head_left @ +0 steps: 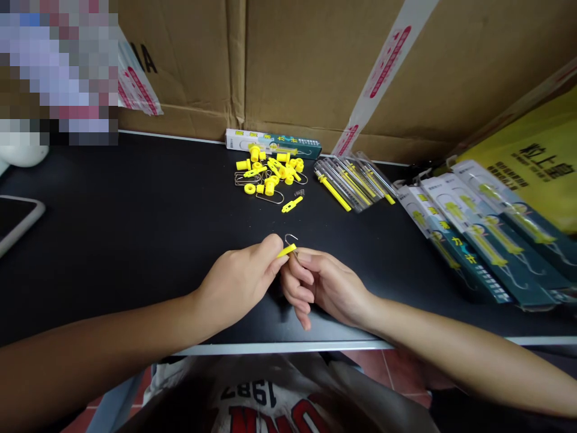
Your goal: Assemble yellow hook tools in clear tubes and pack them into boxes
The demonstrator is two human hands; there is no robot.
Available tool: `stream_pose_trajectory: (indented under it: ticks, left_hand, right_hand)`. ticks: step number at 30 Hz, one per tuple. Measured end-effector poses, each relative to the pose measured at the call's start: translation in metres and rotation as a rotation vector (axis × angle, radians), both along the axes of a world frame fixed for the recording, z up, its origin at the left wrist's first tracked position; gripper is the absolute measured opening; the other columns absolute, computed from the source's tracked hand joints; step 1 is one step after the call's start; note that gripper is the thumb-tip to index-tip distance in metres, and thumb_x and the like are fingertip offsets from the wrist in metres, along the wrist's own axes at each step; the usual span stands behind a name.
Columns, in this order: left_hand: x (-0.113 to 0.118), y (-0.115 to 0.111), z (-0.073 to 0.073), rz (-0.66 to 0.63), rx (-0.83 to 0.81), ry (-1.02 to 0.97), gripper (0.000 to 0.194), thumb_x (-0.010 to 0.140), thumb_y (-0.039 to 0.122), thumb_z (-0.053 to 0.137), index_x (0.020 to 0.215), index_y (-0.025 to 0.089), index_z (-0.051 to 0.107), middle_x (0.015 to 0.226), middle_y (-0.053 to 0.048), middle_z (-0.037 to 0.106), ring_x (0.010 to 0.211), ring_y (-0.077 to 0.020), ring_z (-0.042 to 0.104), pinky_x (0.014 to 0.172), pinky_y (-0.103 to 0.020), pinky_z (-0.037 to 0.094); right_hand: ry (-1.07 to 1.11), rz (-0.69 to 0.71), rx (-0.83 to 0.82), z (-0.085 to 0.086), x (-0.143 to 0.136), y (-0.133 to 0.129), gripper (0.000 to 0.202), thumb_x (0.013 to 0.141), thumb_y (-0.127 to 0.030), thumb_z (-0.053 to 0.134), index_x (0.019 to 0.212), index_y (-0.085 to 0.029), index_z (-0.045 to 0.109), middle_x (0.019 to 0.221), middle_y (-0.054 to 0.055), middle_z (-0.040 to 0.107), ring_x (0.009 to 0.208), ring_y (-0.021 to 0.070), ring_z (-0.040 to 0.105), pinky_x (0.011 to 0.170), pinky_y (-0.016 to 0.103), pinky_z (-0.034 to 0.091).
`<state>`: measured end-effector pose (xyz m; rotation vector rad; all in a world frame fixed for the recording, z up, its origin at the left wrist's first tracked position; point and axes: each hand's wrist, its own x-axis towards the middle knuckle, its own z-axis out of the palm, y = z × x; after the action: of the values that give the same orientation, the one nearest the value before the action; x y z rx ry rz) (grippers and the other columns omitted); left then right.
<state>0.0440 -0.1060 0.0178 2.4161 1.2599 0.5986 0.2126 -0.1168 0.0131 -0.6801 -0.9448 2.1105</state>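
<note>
Over the black table near its front edge, my left hand [246, 273] pinches a small yellow plastic piece [287, 250] between thumb and fingers. My right hand [327, 282] meets it there, thumb and forefinger closed on a thin metal hook [291, 239] whose curved end sticks up past the yellow piece. How far the hook passes into the plastic is hidden by my fingers. Beyond my hands lie a flat yellow piece [292, 205] and a small dark spring [299, 193]. Behind them is a pile of yellow plastic parts [270, 174] mixed with bent metal hooks.
A printed box [274, 144] stands behind the pile, against a large cardboard carton [288, 72]. Clear plastic tubes [351, 180] with yellow rods lie right of it. Several printed boxes [478, 234] and a yellow bag [532, 162] occupy the right. A phone [20, 219] lies far left.
</note>
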Motion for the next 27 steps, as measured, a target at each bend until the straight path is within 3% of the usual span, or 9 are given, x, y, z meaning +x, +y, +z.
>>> stream_pose_trajectory:
  ticks: [8, 14, 22, 27]
  left_hand:
    - [-0.0029, 0.0009, -0.0027, -0.029, 0.137, 0.037, 0.018, 0.096, 0.022, 0.033, 0.079, 0.020, 0.042, 0.068, 0.003, 0.063, 0.057, -0.0109, 0.063, 0.050, -0.019, 0.040]
    - [-0.0020, 0.0022, -0.0021, -0.030, 0.246, 0.104, 0.021, 0.095, 0.017, 0.033, 0.077, 0.020, 0.042, 0.061, 0.004, 0.059, 0.050, -0.0113, 0.059, 0.045, -0.020, 0.034]
    - [-0.0038, 0.0029, -0.0048, 0.003, 0.082, 0.023, 0.013, 0.094, 0.020, 0.037, 0.082, 0.020, 0.042, 0.074, 0.001, 0.065, 0.065, -0.0133, 0.066, 0.054, -0.020, 0.043]
    - [-0.0037, 0.0034, -0.0064, -0.004, 0.099, 0.048, 0.015, 0.094, 0.022, 0.037, 0.082, 0.020, 0.044, 0.075, 0.001, 0.066, 0.065, -0.0138, 0.066, 0.055, -0.021, 0.043]
  right_hand:
    - [0.000, 0.025, 0.026, -0.0032, 0.0001, 0.0013, 0.033, 0.093, -0.034, 0.045, 0.065, -0.017, 0.042, 0.052, -0.006, 0.041, 0.044, 0.0076, 0.044, 0.037, 0.021, 0.051]
    - [0.020, 0.045, 0.048, -0.0083, -0.0009, 0.0041, 0.034, 0.094, -0.035, 0.045, 0.065, -0.017, 0.041, 0.049, -0.009, 0.035, 0.040, 0.0046, 0.031, 0.037, 0.021, 0.052]
    - [0.002, 0.018, 0.048, -0.0045, -0.0019, 0.0039, 0.033, 0.093, -0.030, 0.040, 0.062, -0.018, 0.037, 0.049, -0.008, 0.032, 0.041, 0.0054, 0.030, 0.035, 0.024, 0.053]
    - [-0.009, -0.012, 0.021, -0.0033, -0.0013, 0.0063, 0.030, 0.087, -0.020, 0.037, 0.056, -0.019, 0.034, 0.046, -0.008, 0.029, 0.039, 0.0055, 0.027, 0.031, 0.025, 0.051]
